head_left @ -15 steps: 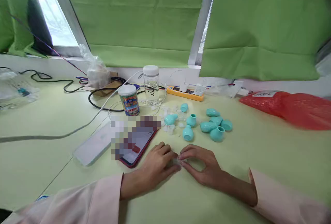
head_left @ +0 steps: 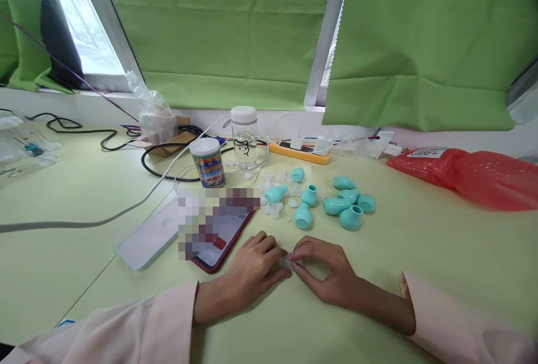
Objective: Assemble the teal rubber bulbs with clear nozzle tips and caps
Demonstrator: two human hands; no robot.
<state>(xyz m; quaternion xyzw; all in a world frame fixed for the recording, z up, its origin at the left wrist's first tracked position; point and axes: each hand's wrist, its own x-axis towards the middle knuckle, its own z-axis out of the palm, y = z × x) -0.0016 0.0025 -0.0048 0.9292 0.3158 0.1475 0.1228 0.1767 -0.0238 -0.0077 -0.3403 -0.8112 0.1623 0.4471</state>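
My left hand (head_left: 257,266) rests on the pale green table, its thumb and fingers closed around a small translucent piece (head_left: 286,263). Against the other side of that piece, my right hand (head_left: 330,269) pinches with thumb and forefinger. Most of the piece is hidden by my fingertips, so its exact kind is unclear. Just beyond my hands lie several glossy turquoise bulb-shaped pieces (head_left: 303,216) with open necks. Small translucent white caps (head_left: 276,210) are scattered among them on the left.
Left of my hands lie a phone (head_left: 225,238) in a red case and a clear phone case (head_left: 147,238). Behind stand a printed can (head_left: 210,168), a lidded clear bottle (head_left: 244,145) and an orange power strip (head_left: 309,154). A red plastic bag (head_left: 471,176) sits at right; a grey cable (head_left: 113,218) crosses the left.
Both hands stay together around the small translucent piece, with only slight finger movement. The whole view has shifted slightly; the other objects keep their places on the table.
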